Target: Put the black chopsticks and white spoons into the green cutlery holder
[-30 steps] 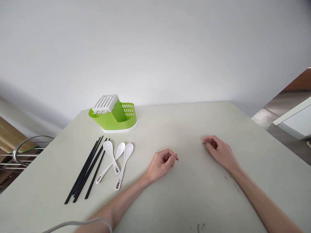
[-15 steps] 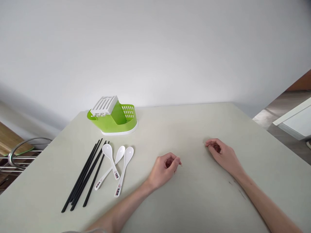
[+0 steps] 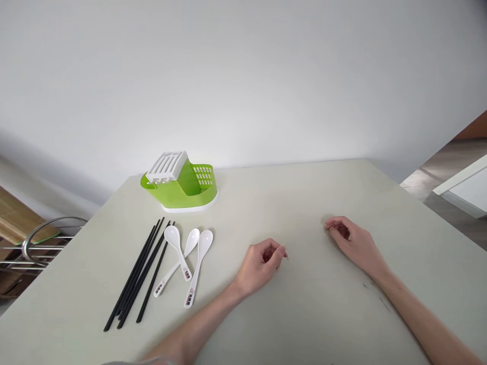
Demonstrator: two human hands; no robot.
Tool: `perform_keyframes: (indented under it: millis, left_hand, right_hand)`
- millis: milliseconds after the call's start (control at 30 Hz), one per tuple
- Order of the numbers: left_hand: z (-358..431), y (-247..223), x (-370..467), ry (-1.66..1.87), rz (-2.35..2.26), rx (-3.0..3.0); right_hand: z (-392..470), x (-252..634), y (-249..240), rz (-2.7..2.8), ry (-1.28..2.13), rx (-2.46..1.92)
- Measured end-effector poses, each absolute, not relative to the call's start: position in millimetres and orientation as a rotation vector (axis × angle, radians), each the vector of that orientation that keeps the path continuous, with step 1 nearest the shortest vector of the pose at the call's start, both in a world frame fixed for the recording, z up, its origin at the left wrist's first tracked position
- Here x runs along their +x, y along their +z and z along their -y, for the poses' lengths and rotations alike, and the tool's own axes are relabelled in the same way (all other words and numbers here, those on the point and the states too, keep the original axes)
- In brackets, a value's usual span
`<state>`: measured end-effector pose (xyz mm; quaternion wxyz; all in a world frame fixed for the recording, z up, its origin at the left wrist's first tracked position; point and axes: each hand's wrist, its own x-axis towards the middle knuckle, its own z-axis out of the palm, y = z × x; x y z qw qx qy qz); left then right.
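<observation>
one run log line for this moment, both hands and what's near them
left hand: curled, resting on table, holds nothing | right hand: same | nearest: white spoons, black chopsticks, green holder

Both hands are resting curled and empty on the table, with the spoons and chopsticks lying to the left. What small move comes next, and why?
Probably slide the left hand left to the nearest white spoon. Both it and the right hand hold nothing, the spoons and black chopsticks lie loose, and the green holder looks empty.
</observation>
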<state>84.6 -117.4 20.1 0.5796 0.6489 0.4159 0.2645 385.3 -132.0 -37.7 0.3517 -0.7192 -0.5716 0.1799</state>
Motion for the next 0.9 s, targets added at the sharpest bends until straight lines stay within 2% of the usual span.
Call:
perform_keyframes:
  millis: [900]
  left_hand:
    - [118.0,19.6,84.0,0.61,-0.968,1.528]
  right_hand:
    - [133.3,383.6,-34.3,1.465,0.467,-1.841]
